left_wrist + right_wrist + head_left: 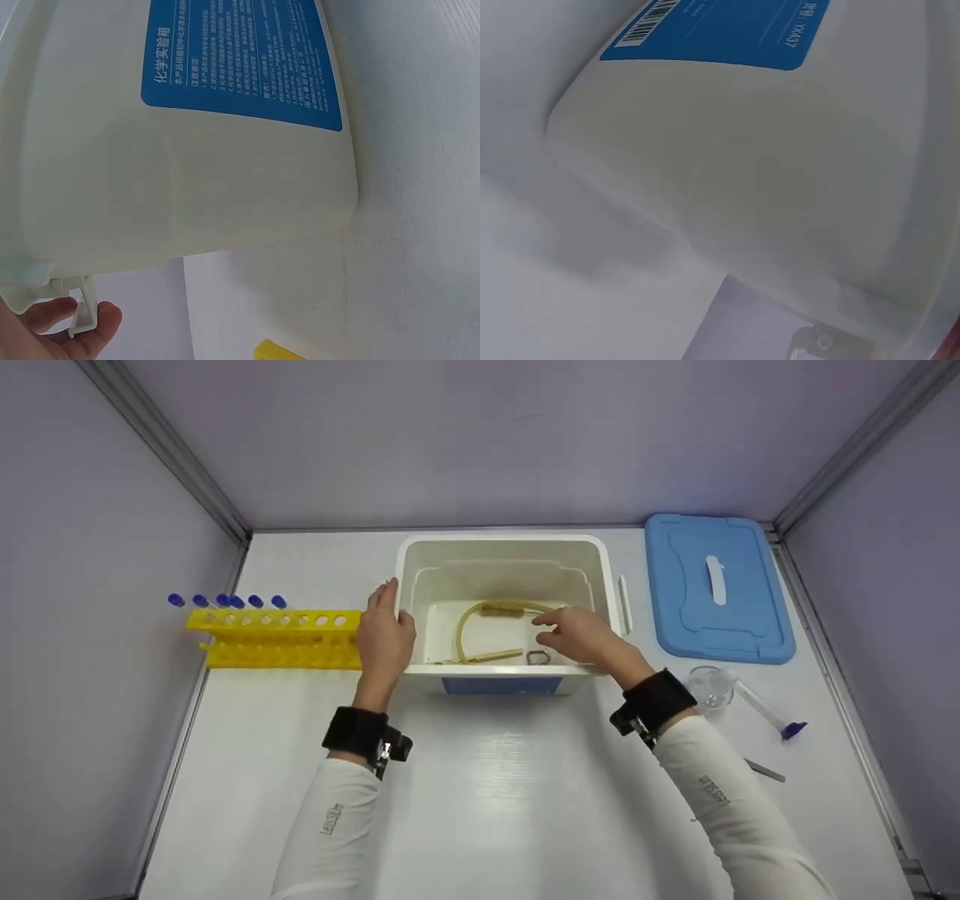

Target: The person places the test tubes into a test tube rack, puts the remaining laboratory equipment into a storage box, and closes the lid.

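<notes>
A white plastic box (504, 669) with a blue label (240, 60) stands open-topped at the back middle. Inside lie a curved yellowish tube (460, 634), a brown brush (501, 611), a thin wooden piece (495, 655) and a small metal clip (538, 658). My left hand (385, 637) rests along the box's left side, its fingers around the white latch (86, 307) there. My right hand (581, 634) reaches over the front right rim into the box, thumb and forefinger apart, beside the brush's end. In the right wrist view the box wall hides almost all of that hand.
A yellow rack (277, 660) with several blue-capped tubes (255, 601) stands at left. At right are a blue lid (720, 637) with a white handle, a clear glass vessel (709, 690), a cylinder with a blue base (761, 706) and metal tweezers (766, 770). Walls enclose the table's sides and back.
</notes>
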A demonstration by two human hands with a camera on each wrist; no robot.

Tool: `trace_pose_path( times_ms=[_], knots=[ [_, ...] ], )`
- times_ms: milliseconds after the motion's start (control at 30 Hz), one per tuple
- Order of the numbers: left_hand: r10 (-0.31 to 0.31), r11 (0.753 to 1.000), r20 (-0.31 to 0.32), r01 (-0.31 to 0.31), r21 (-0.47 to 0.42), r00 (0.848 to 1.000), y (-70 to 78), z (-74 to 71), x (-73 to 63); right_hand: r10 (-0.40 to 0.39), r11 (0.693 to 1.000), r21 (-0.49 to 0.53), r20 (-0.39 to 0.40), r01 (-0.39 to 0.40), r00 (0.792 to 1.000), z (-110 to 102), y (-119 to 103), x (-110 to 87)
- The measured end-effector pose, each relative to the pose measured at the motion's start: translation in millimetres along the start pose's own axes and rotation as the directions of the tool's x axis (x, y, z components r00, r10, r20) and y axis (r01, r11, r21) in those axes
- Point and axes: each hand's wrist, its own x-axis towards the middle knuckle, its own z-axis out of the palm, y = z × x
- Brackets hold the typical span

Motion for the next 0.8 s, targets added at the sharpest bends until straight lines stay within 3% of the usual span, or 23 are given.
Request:
trace_pose_path(
  times_ms=[200,333,633,800],
  knots=[
    [0.009,1.000,-0.010,-0.009,-0.007,1.000,-0.2,0.0,-0.3,-0.020,0.989,0.140,-0.143,0.040,0.989,-5,-2,-16.3],
    [0.001,1.000,-0.006,-0.001,-0.005,1.000,0.3,0.2,-0.2,-0.037,0.973,0.207,-0.292,0.101,0.956,-10,-1,-29.4],
    [-0.001,1.000,0.000,0.001,-0.012,1.000,0.6,1.2,0.8,0.047,0.946,0.286,-0.585,0.152,0.810,-27,12,-61.2],
    [-0.008,1.000,0.006,0.008,-0.015,1.000,0.3,2.3,1.2,0.086,0.930,0.306,-0.719,0.203,0.689,-32,28,-77.7]
  ],
)
